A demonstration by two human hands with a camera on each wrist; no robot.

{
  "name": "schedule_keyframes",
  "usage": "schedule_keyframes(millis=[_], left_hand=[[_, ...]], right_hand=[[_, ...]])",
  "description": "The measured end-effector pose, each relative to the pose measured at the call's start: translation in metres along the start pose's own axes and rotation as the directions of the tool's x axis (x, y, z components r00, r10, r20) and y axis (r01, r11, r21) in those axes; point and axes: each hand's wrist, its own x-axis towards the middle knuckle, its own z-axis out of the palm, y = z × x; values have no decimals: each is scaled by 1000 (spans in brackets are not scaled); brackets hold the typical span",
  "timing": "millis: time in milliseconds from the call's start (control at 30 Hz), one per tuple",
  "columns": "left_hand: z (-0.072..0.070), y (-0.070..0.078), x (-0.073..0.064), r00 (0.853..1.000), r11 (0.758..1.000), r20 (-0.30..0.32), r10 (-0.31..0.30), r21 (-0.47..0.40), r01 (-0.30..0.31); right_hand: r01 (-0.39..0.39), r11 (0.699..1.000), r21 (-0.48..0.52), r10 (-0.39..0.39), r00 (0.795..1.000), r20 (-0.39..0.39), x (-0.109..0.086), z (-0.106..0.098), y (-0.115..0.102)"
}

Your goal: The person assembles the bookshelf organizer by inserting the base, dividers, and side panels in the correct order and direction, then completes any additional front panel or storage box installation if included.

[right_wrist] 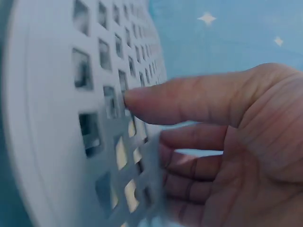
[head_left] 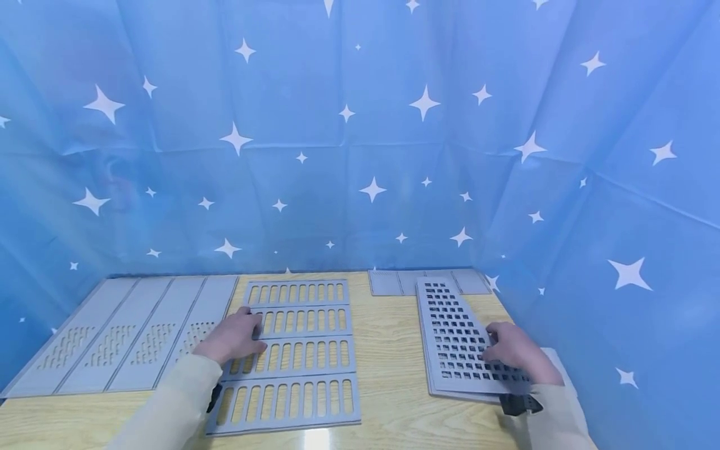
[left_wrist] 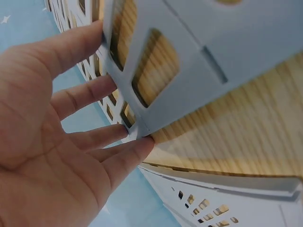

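My left hand (head_left: 235, 335) is at the left edge of a grey panel (head_left: 298, 377) with rows of long slots, lying on the table. In the left wrist view its fingers reach out fairly straight, their tips touching the edge of the slotted panel (left_wrist: 189, 80). On the right, my right hand (head_left: 516, 350) holds the slanted edge of a grey panel (head_left: 432, 362) with small square holes. The right wrist view shows the thumb (right_wrist: 175, 101) on the face of this square-holed panel (right_wrist: 47, 118); the other fingers are at its edge, their tips partly hidden.
Grey panels (head_left: 174, 300) with small slots lie at the left of the wooden table (head_left: 388, 362). A smaller grey folded panel (head_left: 385, 284) lies at the back right. A blue star-patterned curtain (head_left: 315, 181) stands behind and along the right side.
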Motion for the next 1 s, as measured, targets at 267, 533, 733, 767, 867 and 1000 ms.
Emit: schedule_keyframes(millis=[267, 533, 733, 767, 867, 1000], left_hand=[[2, 6, -11, 999, 999, -15, 44, 20, -44], [2, 17, -26, 998, 998, 1, 66, 23, -66], [4, 26, -35, 999, 999, 23, 40, 8, -41], [4, 28, -36, 999, 999, 23, 39, 5, -39], [6, 29, -38, 999, 999, 19, 45, 10, -45], [9, 29, -39, 998, 998, 10, 56, 30, -56]], right_hand=[[166, 965, 204, -137, 979, -149, -2, -15, -22], [264, 935, 236, -210, 951, -228, 6, -20, -68], [332, 918, 216, -241, 901, -360, 30, -10, -98], [339, 917, 210, -247, 896, -369, 35, -7, -101], [342, 913, 221, -246, 896, -369, 49, -2, -108], [338, 916, 217, -248, 901, -355, 65, 4, -114]])
